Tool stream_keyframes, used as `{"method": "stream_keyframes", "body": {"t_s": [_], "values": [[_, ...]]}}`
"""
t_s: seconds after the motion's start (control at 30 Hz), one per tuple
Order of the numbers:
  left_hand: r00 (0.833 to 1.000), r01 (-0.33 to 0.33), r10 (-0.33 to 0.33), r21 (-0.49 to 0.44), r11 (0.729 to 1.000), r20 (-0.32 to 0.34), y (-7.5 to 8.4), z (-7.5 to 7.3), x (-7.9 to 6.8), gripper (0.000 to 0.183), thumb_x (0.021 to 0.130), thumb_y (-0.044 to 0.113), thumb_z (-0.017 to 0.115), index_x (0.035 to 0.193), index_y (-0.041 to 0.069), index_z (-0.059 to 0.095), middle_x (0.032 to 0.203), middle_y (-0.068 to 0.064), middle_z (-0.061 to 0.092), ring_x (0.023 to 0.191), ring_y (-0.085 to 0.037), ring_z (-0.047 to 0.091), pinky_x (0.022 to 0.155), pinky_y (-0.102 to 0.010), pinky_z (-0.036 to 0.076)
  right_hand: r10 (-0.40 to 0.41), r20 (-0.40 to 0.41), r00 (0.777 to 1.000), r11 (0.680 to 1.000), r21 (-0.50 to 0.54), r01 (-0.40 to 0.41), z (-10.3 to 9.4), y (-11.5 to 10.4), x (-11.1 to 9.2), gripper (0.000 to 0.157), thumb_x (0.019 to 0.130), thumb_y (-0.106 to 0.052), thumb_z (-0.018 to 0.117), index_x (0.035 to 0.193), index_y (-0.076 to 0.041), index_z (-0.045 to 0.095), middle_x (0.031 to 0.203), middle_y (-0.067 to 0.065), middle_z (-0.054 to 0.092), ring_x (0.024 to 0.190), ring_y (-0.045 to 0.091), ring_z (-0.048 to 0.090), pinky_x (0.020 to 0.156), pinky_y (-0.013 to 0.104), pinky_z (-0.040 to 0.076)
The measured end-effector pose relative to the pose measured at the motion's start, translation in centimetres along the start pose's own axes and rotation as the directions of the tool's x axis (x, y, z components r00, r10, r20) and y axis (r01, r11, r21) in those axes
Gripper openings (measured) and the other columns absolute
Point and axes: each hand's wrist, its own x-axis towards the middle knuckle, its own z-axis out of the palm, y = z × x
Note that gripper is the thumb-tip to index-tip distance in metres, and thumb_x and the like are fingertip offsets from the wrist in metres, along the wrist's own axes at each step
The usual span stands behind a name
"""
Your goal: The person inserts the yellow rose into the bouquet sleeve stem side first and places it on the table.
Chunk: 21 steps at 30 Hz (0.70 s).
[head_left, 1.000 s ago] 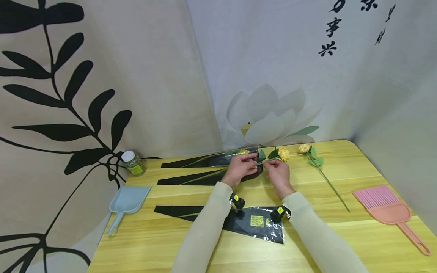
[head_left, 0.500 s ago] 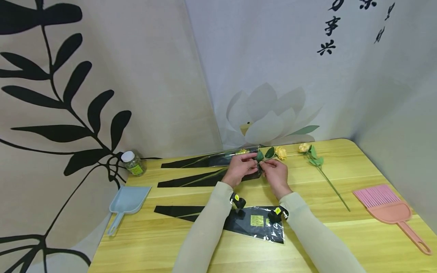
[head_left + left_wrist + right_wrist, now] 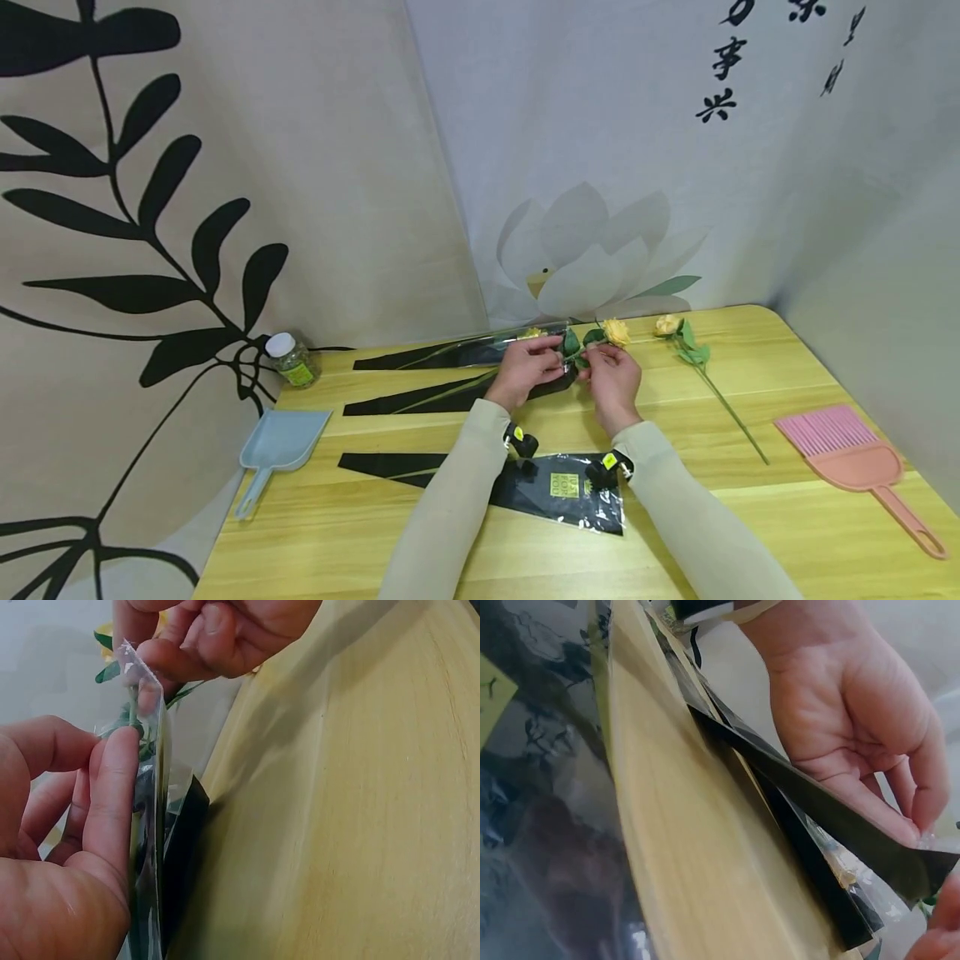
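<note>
Right hand [image 3: 615, 385] has shifted slightly right, curled to pinch the yellow rose [image 3: 617, 333] by its stem, flower sticking out from the right end of the middle sleeve [image 3: 457, 400], which the curled left hand [image 3: 522, 373] pinches; leaves [image 3: 572, 342] could crumple if pushed against a narrow mouth.

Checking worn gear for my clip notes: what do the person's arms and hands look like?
The left sleeve and right sleeve are long, plain and pale greyish-beige, reaching the wrists. The left hand and right hand wear no gloves. The left wrist camera and right wrist camera are small and black, each with a yellow marking.
</note>
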Motion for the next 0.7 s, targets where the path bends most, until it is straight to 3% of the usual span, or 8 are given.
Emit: {"method": "stream_keyframes", "body": {"t_s": [0.3,0.7], "values": [[1.0,0.011,-0.011,0.029,1.0,-0.003,0.13,0.02,-0.14,0.04,0.098,-0.002,0.065,0.137,0.006,0.072,0.095,-0.004,0.069,0.088,-0.014,0.073,0.085,-0.032,0.066,0.062,-0.008,0.998,0.998,-0.015,-0.062,-0.44,-0.28,0.27,0.024,0.101,-0.021,0.072,0.117,-0.002,0.069,0.089,-0.008,0.073,0.059,0.009,0.064,0.048,0.023,0.049],[0.999,0.021,-0.021,0.016,1.0,-0.027,0.26,0.22,0.14,0.038,0.098,-0.001,0.067,0.133,0.01,0.075,0.097,-0.005,0.071,0.086,-0.014,0.073,0.085,-0.033,0.067,0.164,0.065,0.984,0.986,-0.048,-0.161,-0.64,-0.58,0.06,0.016,0.102,-0.023,0.071,0.111,-0.01,0.068,0.094,-0.009,0.068,0.061,0.005,0.057,0.051,0.021,0.045]]}}
